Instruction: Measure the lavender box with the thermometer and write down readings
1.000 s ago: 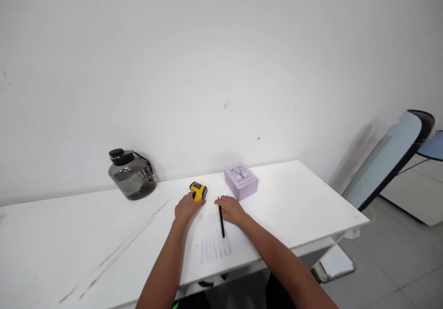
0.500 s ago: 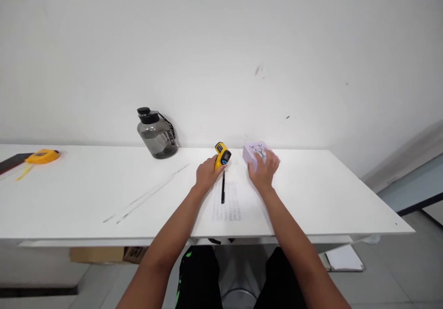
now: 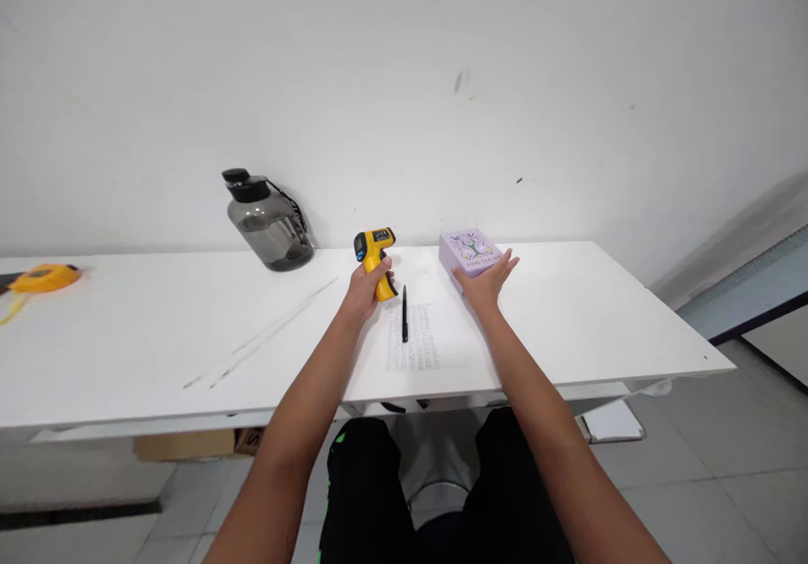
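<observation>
While the left hand [image 3: 368, 288] clenches the grip of a yellow thermometer gun [image 3: 376, 250] and holds it upright just clear of the white table [image 3: 568, 328], the right hand [image 3: 485, 282] lies flat and released, fingers spread, its fingertips touching the near edge of a lilac box [image 3: 470, 250]. Between the two hands a black pen [image 3: 404, 325] lies on a printed sheet [image 3: 417, 349], pointing away from the person. The gun's nose faces left, toward a smoky grey jug [image 3: 268, 226] standing by the wall, so it is aimed away from the box; a reading taken at this angle would likely land on the jug or bare table rather than on the box. The box sits loose and looks light, and the open palm only rests against it, so a push from that hand could slide it back toward the wall or turn it askew. The left wrist hovers close above the pen, and a careless sweep could roll it off the sheet or drag the paper toward the table's front edge. A yellow tape measure [image 3: 41, 278] lies well apart at the far left, out of harm's way
</observation>
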`<control>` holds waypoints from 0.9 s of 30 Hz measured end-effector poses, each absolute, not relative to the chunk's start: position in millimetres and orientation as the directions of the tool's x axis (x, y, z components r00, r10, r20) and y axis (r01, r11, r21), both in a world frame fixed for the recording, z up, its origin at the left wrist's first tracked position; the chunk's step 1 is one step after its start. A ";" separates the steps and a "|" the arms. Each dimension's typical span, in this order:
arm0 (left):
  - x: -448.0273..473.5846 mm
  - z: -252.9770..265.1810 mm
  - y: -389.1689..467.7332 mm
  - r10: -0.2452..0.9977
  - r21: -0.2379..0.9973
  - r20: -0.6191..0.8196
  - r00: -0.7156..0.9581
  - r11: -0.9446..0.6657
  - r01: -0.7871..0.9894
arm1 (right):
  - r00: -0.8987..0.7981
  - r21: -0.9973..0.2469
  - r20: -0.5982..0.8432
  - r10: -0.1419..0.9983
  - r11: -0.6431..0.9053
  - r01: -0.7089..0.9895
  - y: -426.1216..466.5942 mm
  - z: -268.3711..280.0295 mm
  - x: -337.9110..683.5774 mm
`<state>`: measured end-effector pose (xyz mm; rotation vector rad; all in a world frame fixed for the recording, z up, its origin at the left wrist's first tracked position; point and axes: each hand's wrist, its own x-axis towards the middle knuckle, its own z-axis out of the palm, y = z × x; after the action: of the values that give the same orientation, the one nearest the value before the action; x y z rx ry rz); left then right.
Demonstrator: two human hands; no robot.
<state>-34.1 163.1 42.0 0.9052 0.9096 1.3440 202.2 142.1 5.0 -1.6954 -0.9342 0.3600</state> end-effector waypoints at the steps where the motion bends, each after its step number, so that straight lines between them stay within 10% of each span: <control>1: -34.0 43.1 161.6 0.995 0.886 -0.035 0.089 0.072 -0.457 | 0.666 -0.926 0.195 0.720 -0.090 0.368 141.1 7.1 202.2; 7: -33.8 47.7 153.9 0.927 0.747 -0.069 0.369 0.293 -0.596 | 0.725 -0.974 0.139 0.674 -0.039 0.222 136.2 15.6 209.8; 16: -19.9 40.7 143.1 0.842 0.672 -0.031 0.538 0.416 -0.613 | 0.486 -0.797 -0.069 0.871 0.245 -0.552 133.2 30.7 201.1; 27: -14.3 36.1 143.5 0.849 0.751 -0.059 0.524 0.384 -0.537 | 0.220 -0.755 -0.005 0.975 0.141 -0.641 121.8 27.5 168.7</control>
<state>-14.3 143.5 36.1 0.7452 0.4814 0.9282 168.7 121.8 27.5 -0.7218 -0.5704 1.2628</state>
